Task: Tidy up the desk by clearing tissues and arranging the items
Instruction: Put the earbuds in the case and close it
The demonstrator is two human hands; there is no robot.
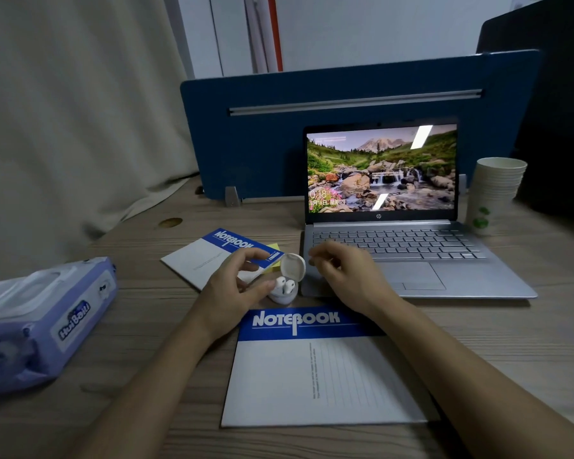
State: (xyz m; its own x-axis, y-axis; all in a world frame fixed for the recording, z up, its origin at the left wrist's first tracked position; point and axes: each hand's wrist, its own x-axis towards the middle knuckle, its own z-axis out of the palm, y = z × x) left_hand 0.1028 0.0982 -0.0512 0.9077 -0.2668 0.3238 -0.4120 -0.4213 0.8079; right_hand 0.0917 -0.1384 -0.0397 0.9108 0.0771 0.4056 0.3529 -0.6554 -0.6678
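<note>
A wood-grain desk [153, 313] stands before a pale curtain [63, 111] and a blue partition panel [262, 127] with a metal rail; positions below are given relative to the open laptop [405, 253], whose lit screen shows a mountain stream. Far to the left of the laptop, at the desk's edge, lies a lavender pack of wet wipes [43, 319], lid upward. Nearer the laptop's left side, a small notebook [209, 256] with a blue title band lies at an angle, partly covering a yellow sticky pad [274, 256]. Just off the laptop's front-left corner, the left hand [236, 286] curls its thumb and fingers around a white earbud case [284, 294]; the case's lid [292, 266] is hinged up and two white earbuds [285, 284] sit upright inside. Directly in front of the laptop, toward the viewer, a larger notebook [315, 379] lies flat and square to the desk edge. The right hand [342, 273] hovers over the laptop's front-left corner and palm rest, blurred, fingers loosely bent and holding nothing visible. Immediately right of the laptop's screen stands a stack of paper cups [494, 193] with a green leaf print.
</note>
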